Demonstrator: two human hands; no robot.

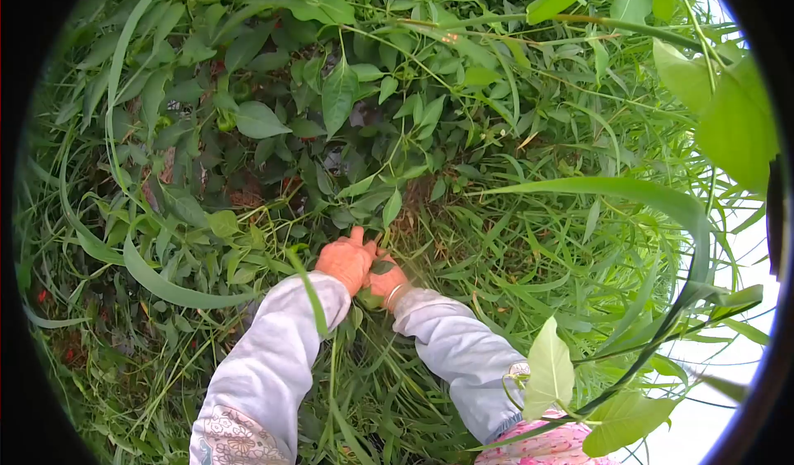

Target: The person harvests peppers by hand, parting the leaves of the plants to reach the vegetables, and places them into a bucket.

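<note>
Both hands meet low among the plants, near the middle of the view. My left hand [346, 262] is closed, its back toward the camera and one finger pointing up; what it grips is hidden. Right beside it, my right hand [385, 280] is closed around something green and leafy, partly covered by a dark leaf [381, 267]. A band circles the right wrist. Pale sleeves [266, 353] cover both forearms. Small leafy stems [392, 207] rise just above the hands.
Dense broad-leaved plants [256, 120] fill the upper left, with small red spots [41, 296] at the far left. Tall grass [538, 242] covers the right. Long blades and a leafy vine [549, 367] hang close to the camera near the right arm.
</note>
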